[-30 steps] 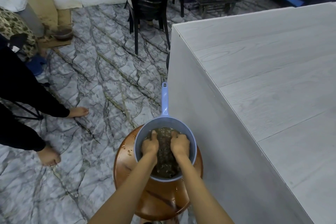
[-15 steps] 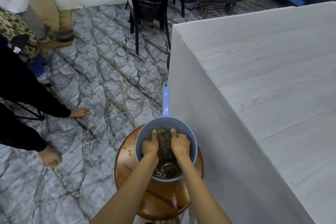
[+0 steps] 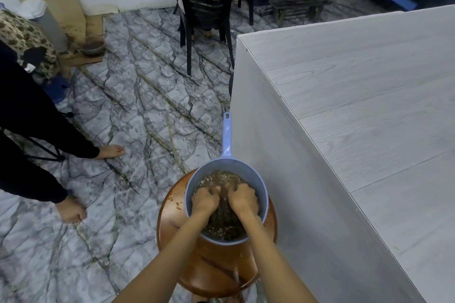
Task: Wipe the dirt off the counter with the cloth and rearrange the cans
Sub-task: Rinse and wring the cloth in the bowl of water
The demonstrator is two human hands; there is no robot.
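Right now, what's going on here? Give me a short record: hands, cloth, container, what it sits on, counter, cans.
Left hand: grips the cloth
Right hand: also grips the cloth
Cloth state: dark, sunk in murky water
Container: blue dipper with a long handle
Support: round brown stool, wet with drops
Counter: grey, just right of the stool
Cans: none in view

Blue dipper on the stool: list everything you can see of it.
The blue dipper looks like plastic: a round, deep bowl with a long straight handle pointing away from the person, a hang hole at its tip. It sits upright on the round brown stool, close beside the counter. It holds murky brownish water. The left hand and right hand are inside it, gripping a dark cloth.
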